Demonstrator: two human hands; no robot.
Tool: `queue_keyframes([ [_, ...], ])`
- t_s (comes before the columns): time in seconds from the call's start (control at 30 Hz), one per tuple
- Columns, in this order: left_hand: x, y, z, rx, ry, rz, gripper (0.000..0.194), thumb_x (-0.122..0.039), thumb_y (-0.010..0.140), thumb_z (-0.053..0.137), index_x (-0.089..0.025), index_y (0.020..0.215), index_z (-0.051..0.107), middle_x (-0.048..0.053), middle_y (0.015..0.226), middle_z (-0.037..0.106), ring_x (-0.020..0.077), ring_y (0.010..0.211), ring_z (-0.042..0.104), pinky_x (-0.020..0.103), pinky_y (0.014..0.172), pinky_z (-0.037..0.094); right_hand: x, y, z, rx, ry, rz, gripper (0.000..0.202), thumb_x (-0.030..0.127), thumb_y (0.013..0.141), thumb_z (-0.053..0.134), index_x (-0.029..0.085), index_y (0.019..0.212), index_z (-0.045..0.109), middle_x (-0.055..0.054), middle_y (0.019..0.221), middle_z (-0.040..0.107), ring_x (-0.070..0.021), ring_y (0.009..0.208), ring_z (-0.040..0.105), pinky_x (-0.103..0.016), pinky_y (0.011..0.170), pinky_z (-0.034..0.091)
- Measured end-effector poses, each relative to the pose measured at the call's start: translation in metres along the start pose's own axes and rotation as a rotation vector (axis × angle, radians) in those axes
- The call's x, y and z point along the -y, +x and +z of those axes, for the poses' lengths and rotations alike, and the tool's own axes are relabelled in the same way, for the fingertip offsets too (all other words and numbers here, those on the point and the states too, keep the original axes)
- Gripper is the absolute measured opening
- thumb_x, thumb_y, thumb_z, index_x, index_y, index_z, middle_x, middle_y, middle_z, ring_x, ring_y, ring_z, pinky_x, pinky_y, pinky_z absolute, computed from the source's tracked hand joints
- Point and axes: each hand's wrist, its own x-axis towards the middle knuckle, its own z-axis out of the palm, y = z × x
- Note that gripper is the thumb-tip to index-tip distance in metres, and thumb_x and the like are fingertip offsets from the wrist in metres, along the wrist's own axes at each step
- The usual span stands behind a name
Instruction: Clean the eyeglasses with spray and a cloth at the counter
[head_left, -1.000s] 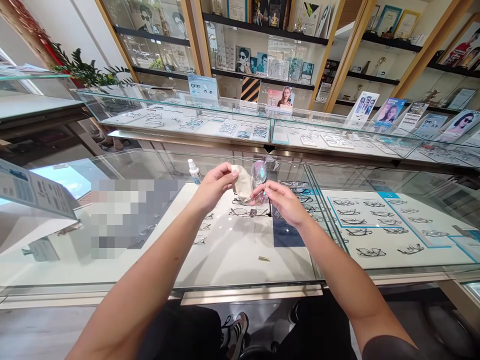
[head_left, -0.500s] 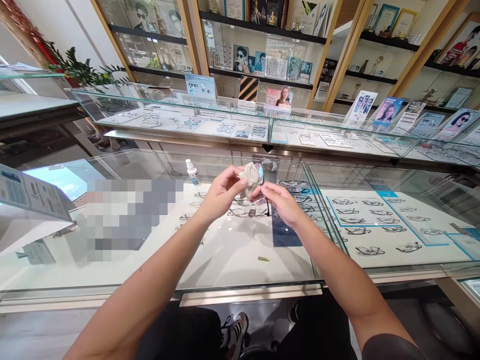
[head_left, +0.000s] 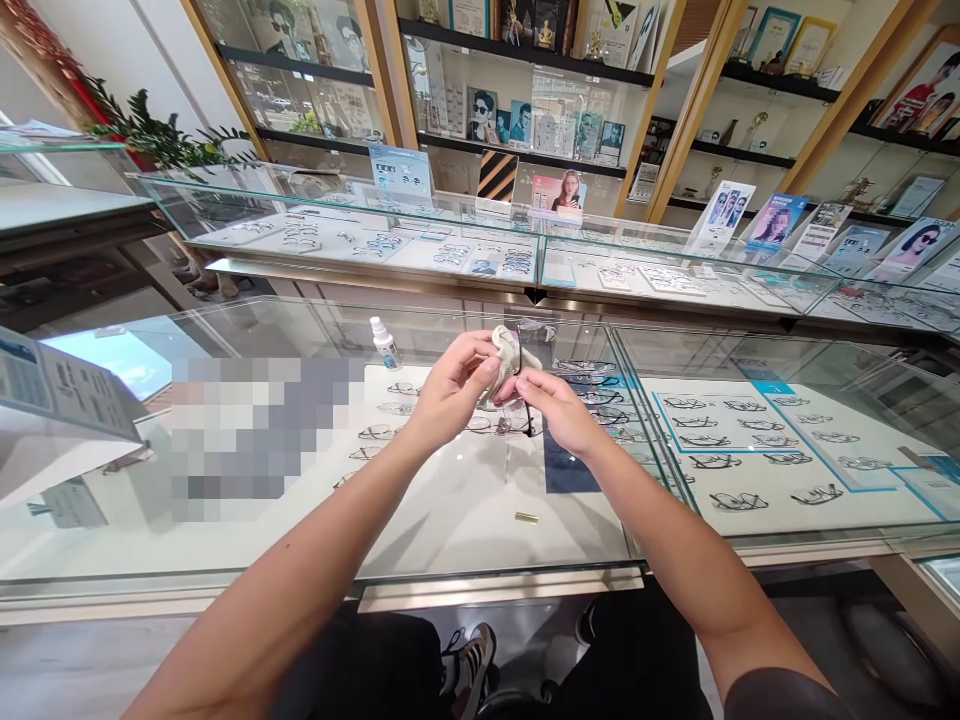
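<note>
My left hand (head_left: pixel 459 388) is closed on a crumpled beige cloth (head_left: pixel 507 348), above the glass counter. Close beside it, my right hand (head_left: pixel 551 403) pinches a pair of dark-framed glasses (head_left: pixel 520 345), seen nearly edge-on. The cloth lies against the lens side of the glasses, and one dark temple hangs down below the fingers. Part of the frame is hidden by the cloth and fingers. Rows of eyeglasses (head_left: pixel 379 432) show in the case under and around my hands.
A white spray bottle (head_left: pixel 384 345) stands on the counter (head_left: pixel 480 560) left of my hands. A small gold-coloured piece (head_left: pixel 526 518) lies nearer me. A folded sign (head_left: pixel 64 385) stands at the left; another glass case (head_left: pixel 420 215) runs behind.
The cloth has shifted slightly right and bunched around the glasses. The glasses have turned more edge-on, and their lens shows less. Both hands have moved a little.
</note>
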Motion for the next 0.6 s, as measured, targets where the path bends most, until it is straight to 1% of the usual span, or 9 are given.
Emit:
queue_keyframes([
  [0.07, 0.000, -0.002, 0.002, -0.044, 0.079, 0.048, 0.050, -0.067, 0.103, 0.059, -0.021, 0.092, 0.073, 0.014, 0.124, 0.069, 0.0281, 0.119, 0.064, 0.038, 0.095, 0.054, -0.003, 0.000, 0.001, 0.024, -0.006, -0.003, 0.047, 0.067, 0.099, 0.066, 0.022, 0.094, 0.077, -0.005, 0.101, 0.076, -0.0226, 0.101, 0.068, -0.037, 0.100, 0.049],
  [0.1, 0.000, -0.002, 0.003, -0.075, 0.089, 0.053, 0.051, -0.067, 0.104, 0.059, -0.020, 0.089, 0.072, 0.014, 0.120, 0.069, 0.0270, 0.115, 0.065, 0.036, 0.092, 0.054, -0.005, 0.000, 0.002, 0.034, -0.014, -0.010, 0.046, 0.065, 0.101, 0.065, 0.022, 0.094, 0.077, -0.005, 0.102, 0.076, -0.0222, 0.101, 0.067, -0.036, 0.100, 0.048],
  [0.17, 0.000, -0.004, 0.007, -0.124, 0.018, 0.016, 0.044, -0.063, 0.099, 0.070, -0.020, 0.087, 0.067, 0.010, 0.110, 0.068, 0.0199, 0.091, 0.066, 0.032, 0.077, 0.053, -0.007, 0.000, 0.003, 0.053, -0.024, -0.028, 0.045, 0.064, 0.103, 0.063, 0.022, 0.095, 0.077, -0.005, 0.101, 0.075, -0.0215, 0.101, 0.067, -0.036, 0.101, 0.047],
  [0.23, 0.001, -0.005, 0.010, -0.130, -0.139, -0.077, 0.040, -0.055, 0.092, 0.083, -0.023, 0.094, 0.059, 0.002, 0.094, 0.064, 0.0123, 0.067, 0.059, 0.027, 0.060, 0.046, -0.008, -0.001, 0.004, 0.077, -0.021, -0.039, 0.046, 0.064, 0.103, 0.062, 0.022, 0.095, 0.077, -0.004, 0.100, 0.075, -0.0215, 0.102, 0.067, -0.036, 0.102, 0.047],
  [0.33, -0.001, -0.003, 0.013, -0.106, -0.356, -0.226, 0.059, -0.050, 0.080, 0.094, -0.027, 0.106, 0.047, -0.006, 0.081, 0.063, 0.0091, 0.049, 0.052, 0.024, 0.048, 0.039, -0.007, -0.002, 0.005, 0.110, -0.009, -0.039, 0.048, 0.067, 0.102, 0.061, 0.022, 0.094, 0.075, -0.005, 0.100, 0.075, -0.0222, 0.103, 0.067, -0.037, 0.102, 0.049],
  [0.4, -0.002, -0.002, 0.012, -0.043, -0.421, -0.306, 0.064, -0.051, 0.078, 0.096, -0.027, 0.111, 0.048, -0.006, 0.076, 0.066, 0.0098, 0.047, 0.052, 0.024, 0.048, 0.040, -0.007, -0.001, 0.004, 0.119, -0.005, -0.036, 0.048, 0.068, 0.102, 0.062, 0.022, 0.092, 0.075, -0.005, 0.100, 0.075, -0.0224, 0.103, 0.067, -0.037, 0.101, 0.049],
  [0.5, -0.003, 0.000, 0.008, 0.123, -0.451, -0.387, 0.049, -0.055, 0.088, 0.088, -0.021, 0.106, 0.057, -0.004, 0.063, 0.063, 0.0102, 0.048, 0.050, 0.024, 0.051, 0.039, -0.010, -0.001, 0.002, 0.131, 0.023, -0.039, 0.044, 0.064, 0.103, 0.063, 0.022, 0.094, 0.075, -0.004, 0.101, 0.076, -0.0218, 0.105, 0.067, -0.036, 0.103, 0.047],
  [0.53, -0.003, 0.000, 0.007, 0.162, -0.455, -0.399, 0.046, -0.056, 0.090, 0.085, -0.020, 0.102, 0.059, -0.003, 0.060, 0.063, 0.0102, 0.049, 0.050, 0.024, 0.052, 0.039, -0.012, -0.001, 0.001, 0.136, 0.035, -0.036, 0.043, 0.062, 0.103, 0.063, 0.022, 0.094, 0.075, -0.004, 0.102, 0.076, -0.0215, 0.105, 0.068, -0.036, 0.104, 0.047],
  [0.6, -0.003, 0.001, 0.005, 0.193, -0.471, -0.402, 0.044, -0.056, 0.091, 0.084, -0.019, 0.098, 0.061, -0.001, 0.061, 0.064, 0.0108, 0.050, 0.051, 0.024, 0.054, 0.039, -0.014, 0.000, 0.000, 0.144, 0.059, -0.022, 0.041, 0.061, 0.103, 0.064, 0.022, 0.095, 0.074, -0.004, 0.102, 0.077, -0.0215, 0.105, 0.068, -0.036, 0.105, 0.047],
])
